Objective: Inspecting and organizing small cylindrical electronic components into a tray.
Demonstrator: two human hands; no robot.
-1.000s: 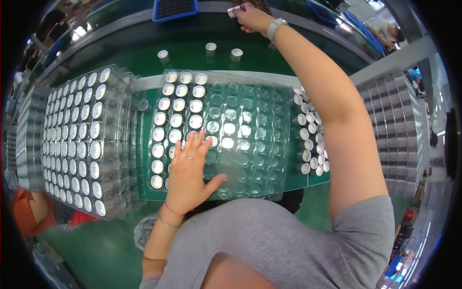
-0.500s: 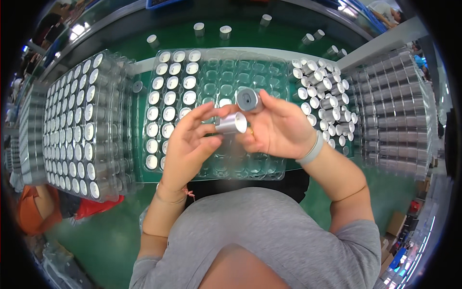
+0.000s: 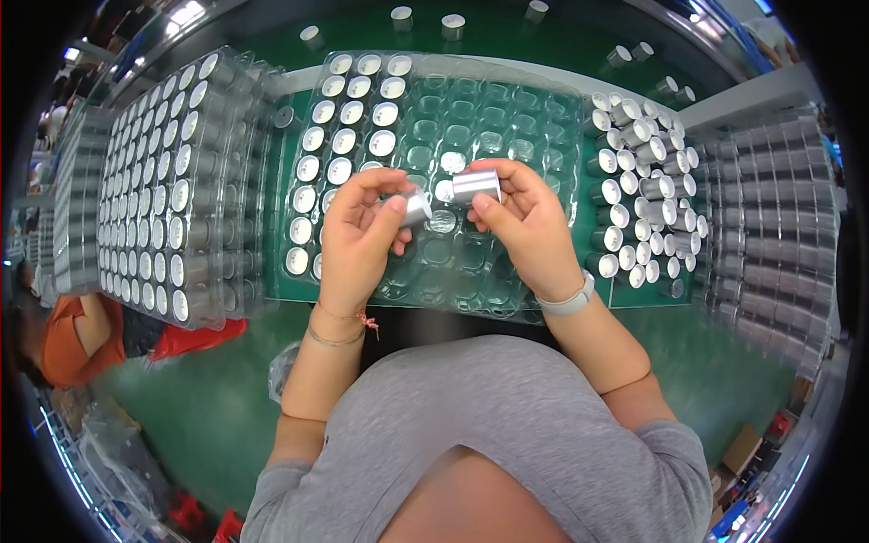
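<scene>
My left hand (image 3: 360, 226) is closed on a silver metal cylinder (image 3: 415, 208), pinched between thumb and fingers and tilted. My right hand (image 3: 529, 217) grips a second silver cylinder (image 3: 476, 186) lying sideways, its thumb below and fingers behind. The two cylinders are apart, their ends toward each other. Both hands are above a clear plastic tray (image 3: 493, 118) with rows of round pockets. White-topped cylinders (image 3: 349, 112) stand upright in the columns at its left. Two more white tops (image 3: 452, 162) show in the tray between my hands. My left hand hides part of the filled columns.
Loose cylinders (image 3: 638, 185) crowd the green table right of the tray. Stacked trays full of cylinders stand at the left (image 3: 181, 195) and right (image 3: 769, 226). Several single cylinders (image 3: 453, 27) stand beyond the table's pale rail (image 3: 756, 93). A person in orange (image 3: 72, 339) is at the far left.
My hands have moved apart and lower over the tray, each keeping a cylinder. The right cylinder has turned from its grey end facing up to lying sideways. The whole view has shifted.
</scene>
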